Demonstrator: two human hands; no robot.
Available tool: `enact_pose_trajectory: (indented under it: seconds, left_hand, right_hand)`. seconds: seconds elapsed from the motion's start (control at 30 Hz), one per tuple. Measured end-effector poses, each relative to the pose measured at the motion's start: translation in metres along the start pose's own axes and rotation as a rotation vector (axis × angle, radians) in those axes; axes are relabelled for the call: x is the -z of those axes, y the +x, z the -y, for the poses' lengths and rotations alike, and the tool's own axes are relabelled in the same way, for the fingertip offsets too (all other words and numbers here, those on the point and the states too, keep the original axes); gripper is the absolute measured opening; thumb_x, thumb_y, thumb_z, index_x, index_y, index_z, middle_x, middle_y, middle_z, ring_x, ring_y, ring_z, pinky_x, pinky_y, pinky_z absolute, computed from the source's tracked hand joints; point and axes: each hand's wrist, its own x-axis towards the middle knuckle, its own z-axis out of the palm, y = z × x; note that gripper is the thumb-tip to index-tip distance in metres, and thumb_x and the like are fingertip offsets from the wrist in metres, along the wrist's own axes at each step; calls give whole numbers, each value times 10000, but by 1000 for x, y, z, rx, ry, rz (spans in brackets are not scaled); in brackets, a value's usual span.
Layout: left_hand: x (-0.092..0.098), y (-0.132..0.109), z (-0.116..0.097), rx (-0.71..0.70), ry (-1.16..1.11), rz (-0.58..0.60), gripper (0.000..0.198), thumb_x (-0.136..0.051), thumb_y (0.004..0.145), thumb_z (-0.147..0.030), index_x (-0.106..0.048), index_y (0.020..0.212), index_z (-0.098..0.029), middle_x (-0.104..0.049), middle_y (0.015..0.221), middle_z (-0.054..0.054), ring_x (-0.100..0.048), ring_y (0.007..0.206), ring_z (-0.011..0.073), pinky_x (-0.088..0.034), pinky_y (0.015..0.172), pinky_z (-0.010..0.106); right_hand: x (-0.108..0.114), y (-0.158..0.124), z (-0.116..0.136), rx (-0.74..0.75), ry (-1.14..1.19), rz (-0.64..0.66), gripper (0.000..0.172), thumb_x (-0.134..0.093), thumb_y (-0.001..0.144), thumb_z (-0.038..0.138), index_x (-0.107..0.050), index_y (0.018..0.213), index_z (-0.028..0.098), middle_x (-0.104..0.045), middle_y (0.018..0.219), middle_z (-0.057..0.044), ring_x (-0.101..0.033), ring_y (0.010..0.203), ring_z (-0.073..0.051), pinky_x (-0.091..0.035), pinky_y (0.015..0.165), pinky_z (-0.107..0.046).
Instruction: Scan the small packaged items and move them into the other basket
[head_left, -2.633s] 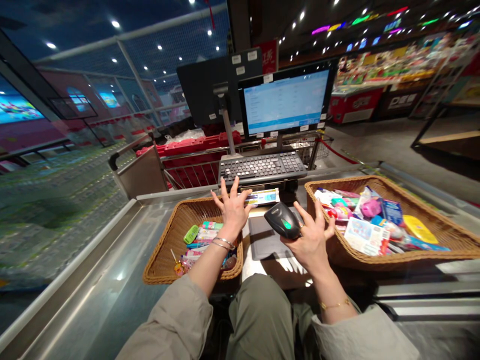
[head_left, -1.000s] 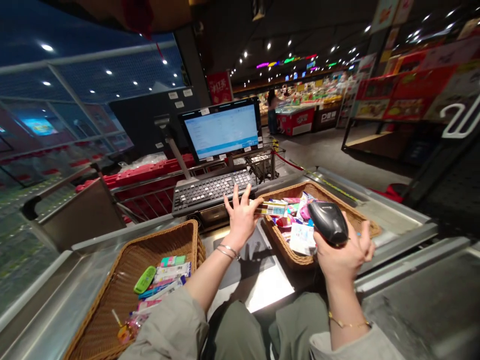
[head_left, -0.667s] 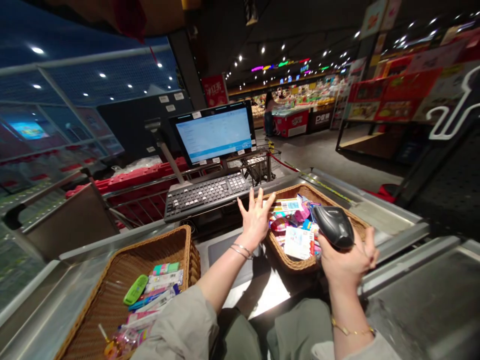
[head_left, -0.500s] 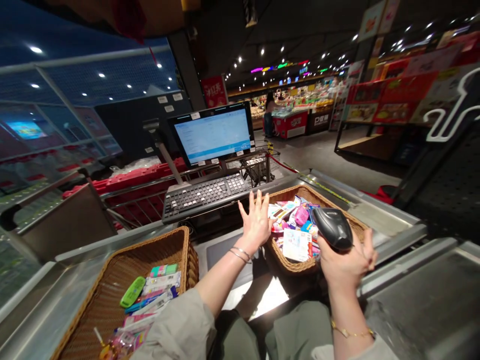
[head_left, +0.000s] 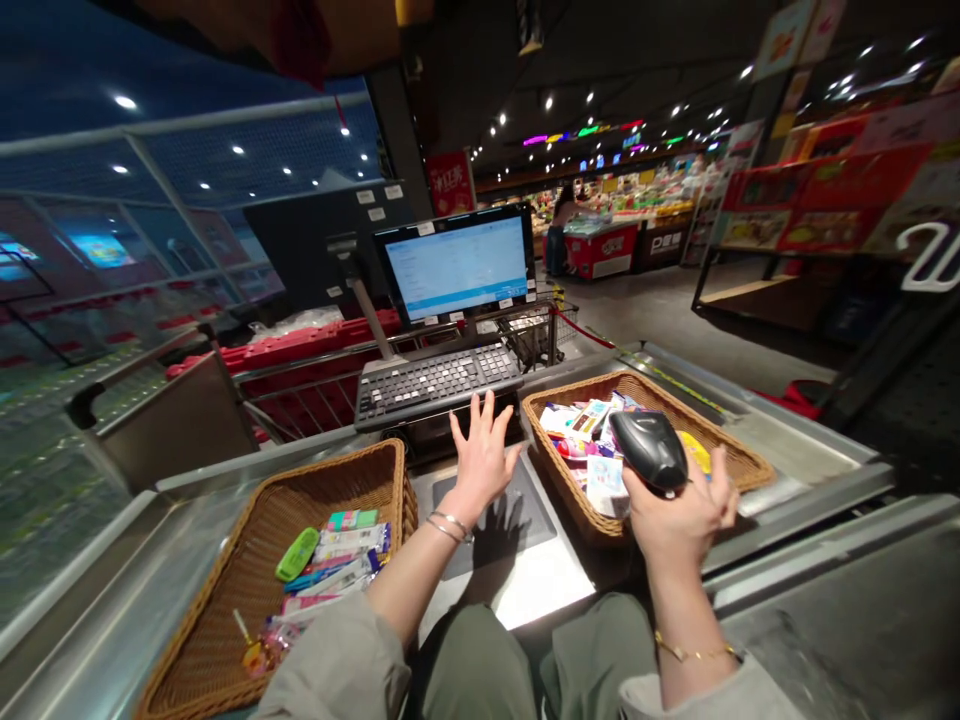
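My right hand (head_left: 675,520) is wrapped round a black handheld scanner (head_left: 649,450), held over the right wicker basket (head_left: 559,480). Small colourful packets and a white card (head_left: 606,486) lie in that basket. Between the two baskets, my left hand (head_left: 481,460) hovers over the grey counter plate (head_left: 536,515), fingers spread and holding nothing, just in front of the keyboard (head_left: 435,382). The left wicker basket (head_left: 217,590) contains a green item (head_left: 298,554) and several slim packages.
A lit monitor (head_left: 457,265) stands behind the keyboard. Behind the counter on the left is a metal cart (head_left: 176,415) with red items near it. A person (head_left: 556,235) stands far off by a red freezer (head_left: 600,252). Metal counter edges run along both sides.
My left hand has moved left, away from the right basket's rim, to above the counter plate. The scanner stays in my right hand. The view has shifted, and a yellow item now shows in the right basket.
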Motion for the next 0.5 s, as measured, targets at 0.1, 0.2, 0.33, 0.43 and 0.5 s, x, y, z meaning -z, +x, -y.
enact_pose_trajectory:
  seconds: [0.1,0.2,0.33,0.43,0.5]
  left_hand:
    - [7,-13,17,34,22,-19,576,-622,951,-331,-491,1498,-207,-230,1701,153,-141,1586,375,-142,1213,747]
    - [14,-25,37,85,47,-28,570,-623,948,-323,-500,1491,-202,-245,1696,157,-149,1584,376,-151,1211,746]
    - [23,-44,68,146,74,-57,582,-621,946,-329,-490,1501,-214,-241,1698,154,-138,1587,370,-139,1222,731]
    - [29,-61,92,192,96,-76,577,-608,949,-336,-488,1501,-217,-236,1699,154,-136,1588,366,-127,1231,717]
    - [33,-73,107,231,113,-71,560,-601,951,-336,-501,1488,-215,-238,1698,155,-136,1588,364,-122,1237,709]
  right_hand:
    - [-3,-8,10,42,13,43,706,-668,744,581,-663,1320,172,-697,1288,-186,-435,1438,-393,-202,1193,-651]
    - [-6,-17,21,70,43,98,712,-683,750,579,-651,1340,182,-686,1318,-179,-411,1458,-396,-193,1194,-670]
    - [-9,-31,38,124,86,178,693,-693,762,546,-649,1329,151,-653,1359,-203,-377,1478,-401,-205,1199,-665]
    - [-15,-42,50,175,105,244,639,-669,777,520,-655,1302,157,-657,1351,-194,-378,1476,-391,-203,1202,-652]
    - [-20,-51,55,214,115,310,604,-658,776,518,-668,1267,166,-663,1340,-183,-377,1472,-393,-205,1195,-655]
